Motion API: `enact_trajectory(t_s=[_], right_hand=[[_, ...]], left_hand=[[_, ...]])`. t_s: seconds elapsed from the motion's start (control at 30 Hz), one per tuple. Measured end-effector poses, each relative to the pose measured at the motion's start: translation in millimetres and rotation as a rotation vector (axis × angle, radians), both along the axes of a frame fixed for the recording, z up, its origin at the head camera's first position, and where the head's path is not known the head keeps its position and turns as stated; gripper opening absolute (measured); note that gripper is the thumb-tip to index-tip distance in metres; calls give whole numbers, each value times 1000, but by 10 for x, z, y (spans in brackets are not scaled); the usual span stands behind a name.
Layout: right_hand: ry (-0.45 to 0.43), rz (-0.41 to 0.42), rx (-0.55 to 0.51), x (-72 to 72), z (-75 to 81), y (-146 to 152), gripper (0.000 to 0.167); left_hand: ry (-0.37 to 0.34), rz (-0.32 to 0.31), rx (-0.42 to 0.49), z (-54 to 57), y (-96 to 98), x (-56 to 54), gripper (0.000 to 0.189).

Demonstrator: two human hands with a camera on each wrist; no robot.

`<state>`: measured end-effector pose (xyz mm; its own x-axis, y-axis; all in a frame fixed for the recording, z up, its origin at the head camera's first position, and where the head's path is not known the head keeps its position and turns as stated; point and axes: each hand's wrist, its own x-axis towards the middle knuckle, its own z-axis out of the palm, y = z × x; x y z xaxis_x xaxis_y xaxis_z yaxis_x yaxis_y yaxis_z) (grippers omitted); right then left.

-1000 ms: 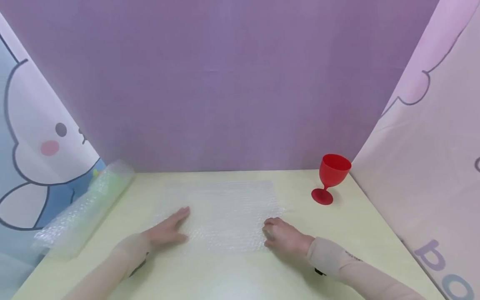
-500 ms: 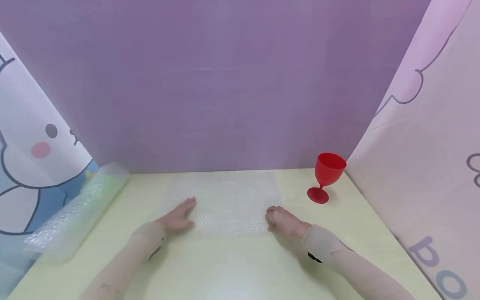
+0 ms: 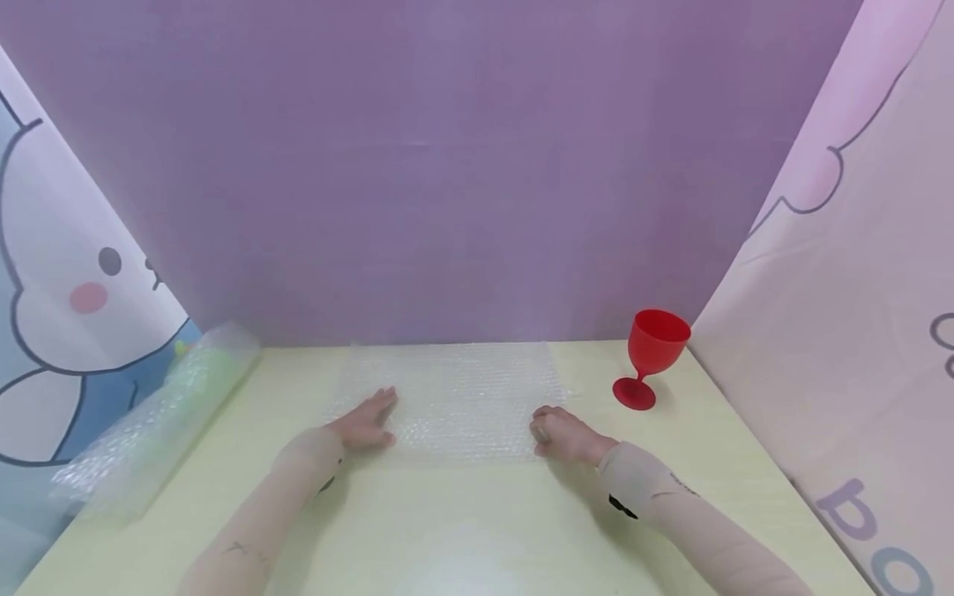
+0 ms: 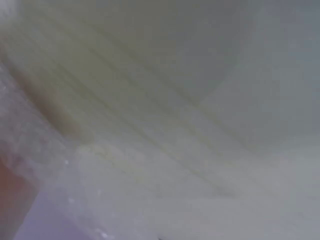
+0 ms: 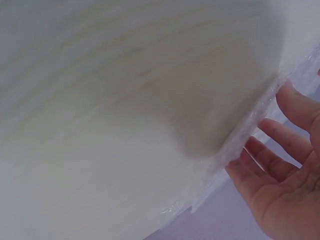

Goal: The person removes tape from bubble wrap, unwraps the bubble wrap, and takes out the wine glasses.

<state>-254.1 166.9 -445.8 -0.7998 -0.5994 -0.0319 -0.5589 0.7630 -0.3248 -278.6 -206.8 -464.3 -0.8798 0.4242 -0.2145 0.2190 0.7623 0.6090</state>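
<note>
A clear bubble wrap sheet [image 3: 465, 406] lies on the pale table, its far edge close to the purple back panel. At the sheet's left side is my left hand [image 3: 365, 422], fingers and thumb spread and touching it. My right hand [image 3: 568, 434] is at the opposite side. In the right wrist view, the right hand's loosely bent fingers [image 5: 285, 150] and thumb touch the sheet's edge [image 5: 237, 142] without closing round it. The left wrist view is blurred; only wrap [image 4: 55, 160] and a bit of hand show.
A red plastic goblet [image 3: 654, 348] stands upright at the back right. A bubble-wrapped bundle [image 3: 164, 414], greenish inside, lies along the left side. Purple back panel [image 3: 447, 182] and printed side panels [image 3: 842, 331] border the pale yellow table [image 3: 447, 538].
Both hands and the bubble wrap sheet have moved away from me, toward the back panel. My left hand has also shifted a little right. The view has shifted slightly.
</note>
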Motion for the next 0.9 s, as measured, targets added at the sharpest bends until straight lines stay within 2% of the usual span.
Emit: enact_trajectory(t_s=[0.1, 0.3, 0.43, 0.6, 0.8, 0.9], right_hand=[[-30, -35, 5, -1, 0, -15, 9], [-42, -82, 21, -19, 9, -27, 21], [-44, -85, 19, -38, 20, -31, 16], [-39, -83, 21, -51, 21, -20, 13], [-39, -66, 8, -52, -3, -14, 16], [-29, -74, 20, -57, -11, -12, 18]], left_hand=[[6, 6, -16, 1, 21, -12, 80], [7, 11, -24, -9, 29, -44, 81], [-4, 20, -19, -18, 25, -53, 82], [-25, 52, -6, 29, 65, -31, 85], [12, 32, -85, 65, 78, -4, 84], [39, -1, -76, 66, 38, 3, 83]])
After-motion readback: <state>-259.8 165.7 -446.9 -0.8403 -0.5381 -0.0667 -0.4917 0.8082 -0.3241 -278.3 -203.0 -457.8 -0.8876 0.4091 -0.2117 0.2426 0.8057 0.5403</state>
